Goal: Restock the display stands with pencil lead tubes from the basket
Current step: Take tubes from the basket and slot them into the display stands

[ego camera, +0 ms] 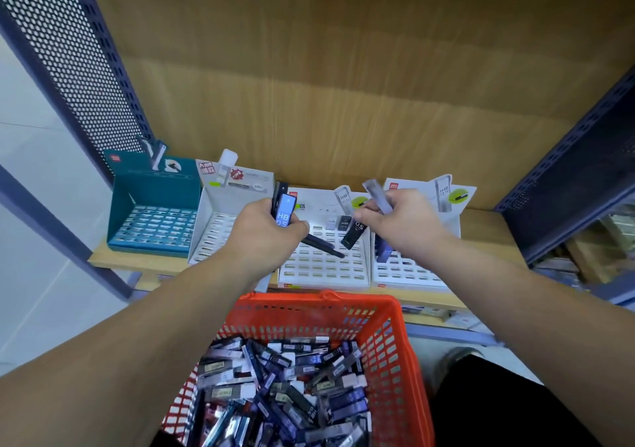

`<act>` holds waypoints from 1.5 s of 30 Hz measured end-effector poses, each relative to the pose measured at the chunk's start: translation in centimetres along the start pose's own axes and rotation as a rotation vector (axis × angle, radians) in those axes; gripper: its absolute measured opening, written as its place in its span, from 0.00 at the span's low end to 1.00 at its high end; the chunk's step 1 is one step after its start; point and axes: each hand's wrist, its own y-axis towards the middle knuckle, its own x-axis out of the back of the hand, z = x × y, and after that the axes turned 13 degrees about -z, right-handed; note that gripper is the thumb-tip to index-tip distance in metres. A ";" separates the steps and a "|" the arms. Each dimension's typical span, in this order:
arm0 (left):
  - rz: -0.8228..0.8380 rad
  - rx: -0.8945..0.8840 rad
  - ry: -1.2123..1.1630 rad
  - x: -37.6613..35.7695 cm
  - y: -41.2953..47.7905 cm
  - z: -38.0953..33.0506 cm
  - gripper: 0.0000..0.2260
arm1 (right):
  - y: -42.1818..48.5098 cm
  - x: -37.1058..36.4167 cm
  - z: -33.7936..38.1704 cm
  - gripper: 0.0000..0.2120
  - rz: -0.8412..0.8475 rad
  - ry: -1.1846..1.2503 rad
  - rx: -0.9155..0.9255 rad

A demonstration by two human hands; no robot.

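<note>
My left hand (266, 228) grips a bunch of pencil lead tubes, with a blue tube marked HB 0.5 (286, 214) on top and dark ones sticking out to the right. My right hand (402, 221) pinches a grey tube (377, 196) pointing up and a black tube (354, 235) hanging down over the middle white display stand (323, 264). That stand's slotted tray holds two tubes (338, 222) at the back. An orange basket (395, 340) in front of me is full of several loose tubes (281, 388).
A teal stand (154, 213) and a white stand (213, 237) sit at the left on the wooden shelf. Another white stand (405, 271) at the right holds a blue tube (385, 250). Perforated dark metal side panels (68, 54) frame the shelf.
</note>
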 end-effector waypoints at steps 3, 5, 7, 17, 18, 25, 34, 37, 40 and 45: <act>0.008 0.001 0.030 -0.8 0.8 0.9 0.07 | 3.1 -1.8 -1.5 0.12 -0.061 -0.181 0.057; 0.004 0.005 0.052 -1.4 1.4 1.4 0.08 | 4.6 -2.5 -2.4 0.15 -0.068 -0.339 0.146; -0.006 0.007 0.073 -1.9 1.9 1.8 0.09 | 5.6 -2.8 -2.8 0.16 -0.041 -0.477 0.264; -0.043 -0.017 0.053 -3.9 2.5 2.9 0.09 | 7.5 -5.0 -5.9 0.08 0.058 -0.644 0.602; -0.052 -0.028 0.061 -4.1 2.4 3.0 0.09 | 7.7 -5.1 -6.1 0.08 0.052 -0.639 0.611; -0.059 -0.017 0.074 -4.1 2.4 3.3 0.09 | 8.1 -6.3 -7.1 0.07 0.116 -0.700 0.604; -0.048 0.003 0.056 -4.0 2.4 3.1 0.08 | 8.2 -6.9 -6.1 0.03 0.085 -0.737 0.538; -0.050 0.008 0.059 -3.9 2.4 3.2 0.07 | 8.2 -7.0 -5.8 0.06 0.054 -0.689 0.535; -0.052 0.009 0.053 -3.8 2.3 3.0 0.06 | 8.1 -7.0 -5.8 0.05 0.057 -0.789 0.548; -0.040 -0.020 0.041 -3.7 1.8 2.1 0.06 | 7.9 -5.8 -5.6 0.05 0.154 -0.765 0.521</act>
